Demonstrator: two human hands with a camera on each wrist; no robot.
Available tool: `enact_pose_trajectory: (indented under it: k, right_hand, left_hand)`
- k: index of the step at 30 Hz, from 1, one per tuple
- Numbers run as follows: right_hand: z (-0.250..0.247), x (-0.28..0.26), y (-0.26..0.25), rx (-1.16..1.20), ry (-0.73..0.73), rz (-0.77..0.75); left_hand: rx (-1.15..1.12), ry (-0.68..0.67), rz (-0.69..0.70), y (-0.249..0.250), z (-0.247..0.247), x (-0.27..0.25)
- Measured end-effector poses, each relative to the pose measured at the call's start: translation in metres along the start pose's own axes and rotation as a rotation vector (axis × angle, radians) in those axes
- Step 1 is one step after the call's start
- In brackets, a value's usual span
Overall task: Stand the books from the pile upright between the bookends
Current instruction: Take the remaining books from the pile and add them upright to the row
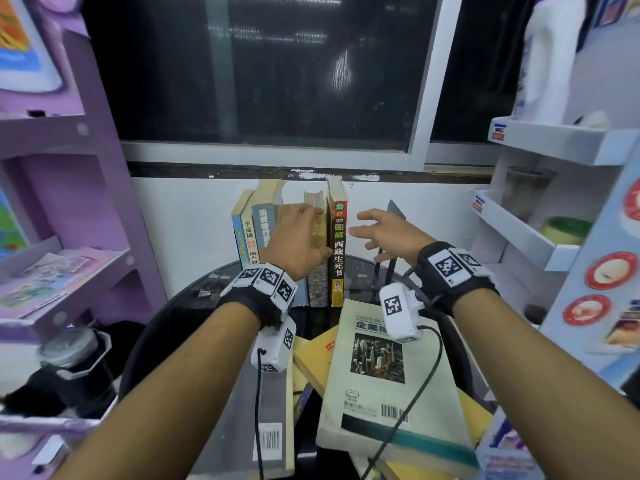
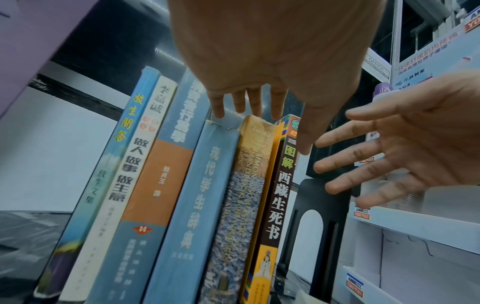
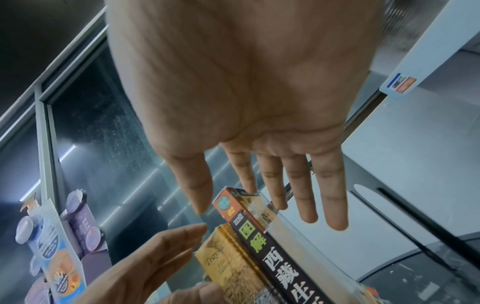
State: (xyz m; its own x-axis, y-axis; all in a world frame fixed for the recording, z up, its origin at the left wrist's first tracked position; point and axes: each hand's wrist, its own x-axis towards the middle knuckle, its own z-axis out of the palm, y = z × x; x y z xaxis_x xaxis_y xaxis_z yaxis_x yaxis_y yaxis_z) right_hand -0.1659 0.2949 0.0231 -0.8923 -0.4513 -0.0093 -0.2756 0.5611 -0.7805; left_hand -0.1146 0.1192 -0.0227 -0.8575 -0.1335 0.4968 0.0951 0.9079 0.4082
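Observation:
Several books stand upright in a row (image 1: 256,233) at the back of the dark round table (image 1: 187,306). My left hand (image 1: 317,232) lies over their spines, its straight fingers (image 2: 249,102) reaching the tops of a blue book (image 2: 202,195) and a tan mosaic book (image 2: 244,185). A black-spined book (image 1: 337,251) ends the row on the right. My right hand (image 1: 367,230) hovers beside it, fingers spread, holding nothing. Behind that hand stands a black bookend (image 1: 394,211). The pile lies near me, topped by a cream book (image 1: 377,368); the left bookend is hidden.
A purple shelf unit (image 1: 69,168) stands close on the left and a white shelf unit (image 1: 536,220) on the right. A dark window fills the back wall. A yellow book (image 1: 311,362) and a grey book (image 1: 270,427) lie in the pile. A black jar (image 1: 76,362) sits at lower left.

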Motion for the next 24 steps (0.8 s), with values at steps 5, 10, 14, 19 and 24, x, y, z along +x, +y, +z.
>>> enact_pose_trajectory:
  k: [5, 10, 14, 19, 24]
  right_hand:
    - [-0.008, -0.036, 0.016, -0.132, -0.068, 0.055]
    - [-0.009, -0.072, 0.035, -0.217, -0.122, 0.122]
    - [-0.008, -0.097, 0.047, -0.273, -0.142, 0.159]
    - [-0.004, -0.119, 0.061, -0.312, -0.156, 0.200]
    - [0.004, -0.135, 0.069, -0.315, -0.174, 0.256]
  left_hand:
    - [-0.083, -0.052, -0.070, 0.015, -0.001, -0.022]
    - [-0.117, -0.144, -0.119, 0.030, 0.006, -0.041]
    - [-0.165, -0.258, -0.149, 0.041, 0.012, -0.059]
    - [-0.192, -0.377, -0.214, 0.046, 0.021, -0.078]
    - [-0.232, -0.484, -0.308, 0.046, 0.031, -0.091]
